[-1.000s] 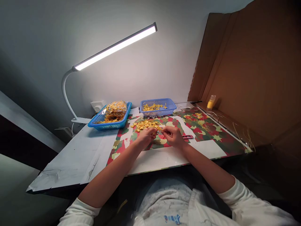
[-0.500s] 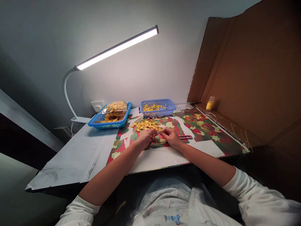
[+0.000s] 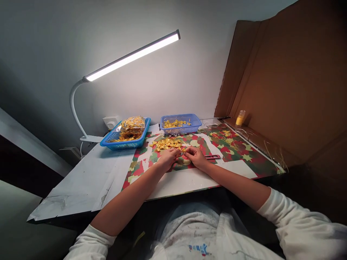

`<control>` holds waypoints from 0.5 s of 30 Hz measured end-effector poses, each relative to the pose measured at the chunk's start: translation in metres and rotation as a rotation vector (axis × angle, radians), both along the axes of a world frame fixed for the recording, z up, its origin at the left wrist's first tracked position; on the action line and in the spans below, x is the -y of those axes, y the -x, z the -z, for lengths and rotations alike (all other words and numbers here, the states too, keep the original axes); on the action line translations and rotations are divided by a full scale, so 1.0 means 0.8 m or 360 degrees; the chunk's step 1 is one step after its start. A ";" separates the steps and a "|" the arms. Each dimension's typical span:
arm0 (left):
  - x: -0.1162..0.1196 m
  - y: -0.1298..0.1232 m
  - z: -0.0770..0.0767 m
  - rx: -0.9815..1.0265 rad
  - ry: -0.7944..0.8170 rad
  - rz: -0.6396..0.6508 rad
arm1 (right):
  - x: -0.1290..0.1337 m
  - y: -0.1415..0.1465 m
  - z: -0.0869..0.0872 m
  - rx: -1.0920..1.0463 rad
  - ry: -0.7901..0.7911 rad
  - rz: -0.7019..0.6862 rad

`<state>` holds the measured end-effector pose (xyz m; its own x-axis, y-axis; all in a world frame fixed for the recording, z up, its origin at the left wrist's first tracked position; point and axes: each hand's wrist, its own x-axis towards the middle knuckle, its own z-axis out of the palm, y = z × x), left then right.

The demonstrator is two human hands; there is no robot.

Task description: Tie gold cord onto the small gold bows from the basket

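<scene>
Near the middle of the patterned board, my left hand [image 3: 168, 158] and my right hand [image 3: 197, 158] meet with fingertips nearly touching. Both are closed in a pinch on a small gold ribbon bow [image 3: 184, 149], partly hidden by the fingers. Just behind my left hand lies a loose pile of gold ribbon bows [image 3: 165, 144]. A pale round object [image 3: 184, 162] rests on the board below the fingers; its kind is unclear. A red-pink handled tool [image 3: 213, 157] sticks out beyond my right hand, its other end hidden.
At the back stand a blue basket [image 3: 108, 144] with a clear bag of gold pieces and a lilac-blue basket [image 3: 193, 126] with more bows. Small silver beads [image 3: 175, 135] lie before it. A lamp [image 3: 132, 56] arches overhead. Cardboard [image 3: 284, 90] and a small yellow bottle [image 3: 240, 118] are right.
The view has shifted slightly. Both hands stay together at the same spot on the board, fingers still pinching the bow, with only a small shift of the left fingers.
</scene>
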<state>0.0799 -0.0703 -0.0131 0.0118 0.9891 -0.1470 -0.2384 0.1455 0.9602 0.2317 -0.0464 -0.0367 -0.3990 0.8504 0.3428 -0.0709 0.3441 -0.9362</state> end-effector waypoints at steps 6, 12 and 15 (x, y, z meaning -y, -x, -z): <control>0.001 -0.002 -0.002 -0.0007 0.0119 -0.0078 | -0.002 0.003 0.003 -0.0025 -0.0021 0.0028; 0.002 0.001 -0.004 -0.0306 -0.0212 -0.0280 | -0.001 0.004 0.006 0.0023 -0.0059 0.0105; 0.004 0.000 -0.006 -0.0339 -0.0359 -0.0332 | 0.000 0.004 0.007 0.0041 -0.0063 0.0144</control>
